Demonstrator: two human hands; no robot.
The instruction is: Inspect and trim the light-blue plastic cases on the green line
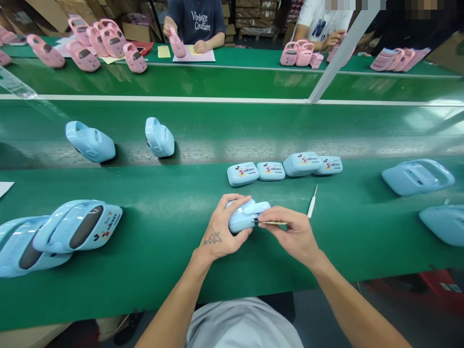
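Blue plastic casing (pixel 243 218) sits on the green surface (pixel 174 227) near its front edge, directly before the person, held between both hands. Left hand (pixel 221 231) wraps the casing from the left, fingers curled over its top and thumb pressed under its near side. Right hand (pixel 293 234) meets the casing at its right end; thumb and forefinger pinch a thin flat strip (pixel 272 223), possibly a label or small tool, whose tip touches the casing's edge.

White-handled pick (pixel 311 204) lies on the surface just beyond the right hand, apart from it. Further back, four blue lids with a cartoon print (pixel 284 169) lie in a row, touching one another. Two assembled blue units with dark windows (pixel 63 237) rest at the left, one leaning on the other. Two blue shells (pixel 427 193) lie at the right, well apart from the hands.

On the conveyor belt (pixel 253 130) beyond the surface, two more blue units (pixel 123 140) stand apart from each other. On the far bench, pink units (pixel 94 43) are grouped at the left. A co-worker in a dark shirt (pixel 197 21) holds a pink unit over a pink sheet; another co-worker in a white shirt (pixel 319 21) handles pink units to the right.
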